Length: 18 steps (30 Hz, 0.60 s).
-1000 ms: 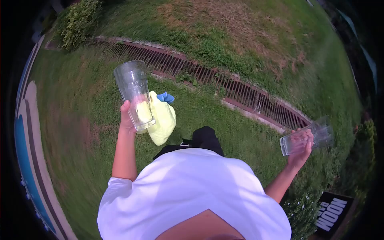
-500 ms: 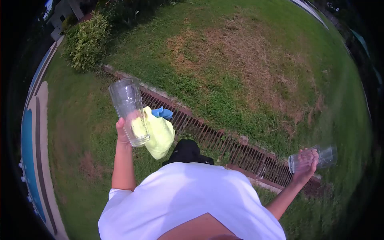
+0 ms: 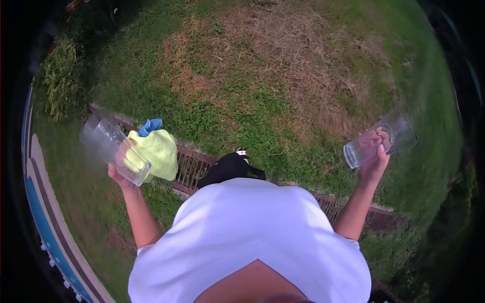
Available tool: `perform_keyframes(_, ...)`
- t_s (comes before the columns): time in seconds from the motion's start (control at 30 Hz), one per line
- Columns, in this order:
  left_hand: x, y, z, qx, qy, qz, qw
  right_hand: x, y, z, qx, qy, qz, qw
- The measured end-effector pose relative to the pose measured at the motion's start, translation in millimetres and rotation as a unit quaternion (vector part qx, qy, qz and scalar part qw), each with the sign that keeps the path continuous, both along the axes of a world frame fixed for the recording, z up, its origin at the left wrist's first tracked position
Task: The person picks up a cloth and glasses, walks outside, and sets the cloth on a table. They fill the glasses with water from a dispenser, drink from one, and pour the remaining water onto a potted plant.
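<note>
My left hand (image 3: 119, 177) is closed round a clear drinking glass (image 3: 103, 134), which tilts up and to the left. A pale yellow cloth (image 3: 159, 154) hangs at that hand, beside the glass, and a blue cloth (image 3: 150, 127) pokes out above it. Exactly how the fingers grip the cloths is hidden behind the glass. Out to the right, my right hand (image 3: 376, 160) is wrapped round a second clear glass (image 3: 356, 154), tilted up to the right. Its fingers show through the glass wall. Both glasses look empty.
A rusty metal drain grate (image 3: 191, 169) crosses the lawn in front of my feet. Beyond it lies grass with a dry brown patch (image 3: 308, 65). A bush (image 3: 63, 76) stands at the far left, and a pool (image 3: 43, 217) with a paved edge runs along the left side.
The view has turned. My right hand and its glass have risen and come inward. The left glass leans further left, with the cloths still at that hand.
</note>
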<state>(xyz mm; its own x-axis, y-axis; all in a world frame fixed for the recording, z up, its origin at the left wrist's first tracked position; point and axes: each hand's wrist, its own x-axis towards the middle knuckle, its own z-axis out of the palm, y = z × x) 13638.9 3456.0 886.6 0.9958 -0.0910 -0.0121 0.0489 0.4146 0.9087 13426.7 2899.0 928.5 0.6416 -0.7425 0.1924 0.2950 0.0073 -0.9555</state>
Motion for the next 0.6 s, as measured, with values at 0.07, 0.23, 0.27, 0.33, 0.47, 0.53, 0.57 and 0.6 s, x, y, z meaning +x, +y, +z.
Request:
perform_keyframes(0.07, 66.6, -42.3, 10.9, -0.035, -0.024, -0.018, 0.999, 36.1, -34.0, 4.9, 0.039, -0.010, -0.011, 0.999)
perform_keyframes(0.23, 249.9, -153.4, 62.4, -0.084, -0.039, -0.107, 0.990, 121.6, -125.9, 18.0, 0.051, 0.016, -0.071, 0.996)
perform_keyframes(0.27, 295.5, -172.0, 60.4, -0.074, -0.054, -0.134, 0.987, 143.9, -148.0, 17.0, 0.052, 0.016, -0.086, 0.995)
perform_keyframes(0.33, 373.9, -225.8, 55.0, -0.064, -0.058, -0.122, 0.989, 193.8, -188.4, 11.2, 0.041, 0.017, -0.124, 0.991)
perform_keyframes(0.47, 511.5, -329.6, 31.4, -0.074, -0.061, -0.134, 0.986, 324.3, -280.4, -8.2, -0.022, 0.025, -0.124, 0.992)
perform_keyframes(0.53, 570.7, -373.0, 9.8, -0.102, -0.063, -0.167, 0.979, 418.6, -339.2, -27.5, -0.014, 0.012, -0.103, 0.995)
perform_keyframes(0.57, 589.1, -403.9, 9.8, -0.081, -0.050, -0.087, 0.992, 461.8, -361.1, -36.7, -0.003, 0.006, -0.095, 0.995)
perform_keyframes(0.6, 607.7, -436.3, 14.3, -0.057, -0.038, -0.008, 0.998, 513.6, -380.3, -42.7, 0.017, 0.013, -0.105, 0.994)
